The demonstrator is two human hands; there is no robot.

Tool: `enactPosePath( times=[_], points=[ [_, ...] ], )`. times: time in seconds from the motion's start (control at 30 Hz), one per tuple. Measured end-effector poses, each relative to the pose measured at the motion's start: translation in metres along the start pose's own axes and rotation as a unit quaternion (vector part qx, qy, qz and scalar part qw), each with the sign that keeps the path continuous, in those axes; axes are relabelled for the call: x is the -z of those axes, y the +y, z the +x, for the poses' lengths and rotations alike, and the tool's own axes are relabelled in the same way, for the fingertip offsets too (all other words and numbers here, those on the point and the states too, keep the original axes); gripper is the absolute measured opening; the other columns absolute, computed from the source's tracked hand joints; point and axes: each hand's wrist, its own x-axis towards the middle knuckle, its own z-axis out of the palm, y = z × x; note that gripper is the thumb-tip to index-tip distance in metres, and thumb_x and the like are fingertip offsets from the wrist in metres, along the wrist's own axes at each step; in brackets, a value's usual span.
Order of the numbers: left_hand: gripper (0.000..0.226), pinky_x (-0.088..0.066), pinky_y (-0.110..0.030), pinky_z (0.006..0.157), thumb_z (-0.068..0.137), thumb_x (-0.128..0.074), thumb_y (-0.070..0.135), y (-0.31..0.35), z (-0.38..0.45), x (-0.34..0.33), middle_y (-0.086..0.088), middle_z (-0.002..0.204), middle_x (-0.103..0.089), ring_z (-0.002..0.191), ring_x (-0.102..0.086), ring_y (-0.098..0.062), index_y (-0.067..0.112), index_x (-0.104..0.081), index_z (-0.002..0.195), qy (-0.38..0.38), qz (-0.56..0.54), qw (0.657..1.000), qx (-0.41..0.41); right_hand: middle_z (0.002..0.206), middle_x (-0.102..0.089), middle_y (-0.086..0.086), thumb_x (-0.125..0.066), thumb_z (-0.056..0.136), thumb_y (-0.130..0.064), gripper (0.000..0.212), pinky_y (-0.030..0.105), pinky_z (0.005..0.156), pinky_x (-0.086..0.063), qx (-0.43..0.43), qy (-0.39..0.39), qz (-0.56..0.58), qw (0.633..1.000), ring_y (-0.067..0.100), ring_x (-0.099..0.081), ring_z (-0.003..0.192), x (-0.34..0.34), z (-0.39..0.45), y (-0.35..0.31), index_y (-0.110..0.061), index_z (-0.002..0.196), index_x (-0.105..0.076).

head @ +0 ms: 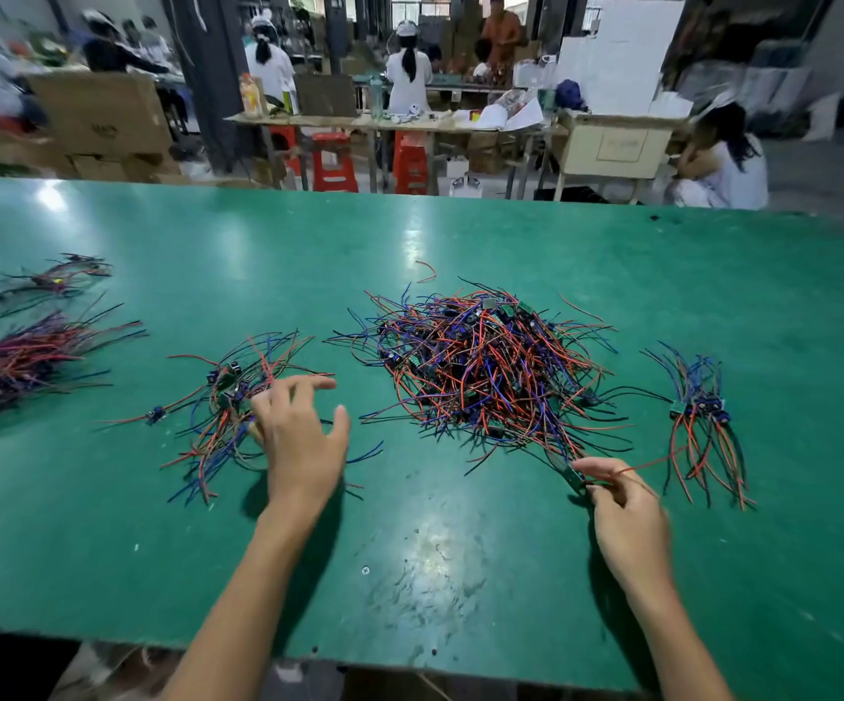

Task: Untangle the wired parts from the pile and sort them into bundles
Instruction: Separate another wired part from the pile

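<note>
The wired parts lie loose on a green table, with nothing on it to contain them; cardboard boxes stand on the far side of the room, their contents not visible. The main pile sits at the middle of the table, a dense tangle of red, blue and black wires with small green circuit boards scattered through it. To its right lies a small bundle, its boards gathered together and its wires fanning out toward the near and far sides. To the left of the pile lies a looser cluster, and at the far left edge two more bundles, both blurred. The left hand hovers at the right edge of the looser cluster, fingers spread and relaxed, gripping nothing. The right hand is at the near right edge of the pile, pinching a small green board between thumb and forefinger; that board's red wire runs off to the right toward the small bundle, while other wires trail back into the pile
</note>
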Motion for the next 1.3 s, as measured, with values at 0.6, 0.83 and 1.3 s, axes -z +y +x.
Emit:
enactPosePath(
  times=[0.6,0.83,1.3],
  points=[
    [0.025,-0.049,-0.017,0.066,0.099,-0.06,0.036,0.106,-0.088,-0.033,-0.001,0.096,-0.078,0.076,-0.066,-0.009,0.019,-0.077,0.103,-0.407,-0.464,0.77,0.161,0.097,-0.079,-0.003,-0.075,0.085,0.004,0.026,0.018,0.082,-0.055,0.137,-0.197,0.151,0.959,0.015,-0.075,0.092,0.025,-0.026,-0.035,-0.021,0.093,-0.082],
    [0.015,-0.056,-0.021,0.072,0.097,-0.064,0.015,0.106,-0.076,-0.012,-0.006,0.096,-0.078,0.08,-0.071,-0.01,0.009,-0.077,0.097,-0.248,-0.539,0.795,0.122,0.097,-0.068,-0.015,-0.083,0.081,-0.01,0.035,0.025,0.081,-0.046,0.206,0.082,0.09,0.971,0.01,-0.063,0.09,0.02,-0.039,-0.056,-0.03,0.105,-0.066],
    [0.01,-0.055,-0.02,0.085,0.089,-0.07,0.013,0.082,-0.085,-0.027,-0.001,0.101,-0.078,0.098,-0.073,-0.013,0.007,-0.076,0.095,-0.132,-0.562,0.812,0.09,0.087,-0.075,0.0,-0.061,0.098,-0.022,0.017,0.017,0.06,-0.054,-0.094,-0.152,0.39,0.903,0.006,-0.065,0.064,-0.046,-0.038,-0.08,-0.01,0.103,-0.072]
  ],
)
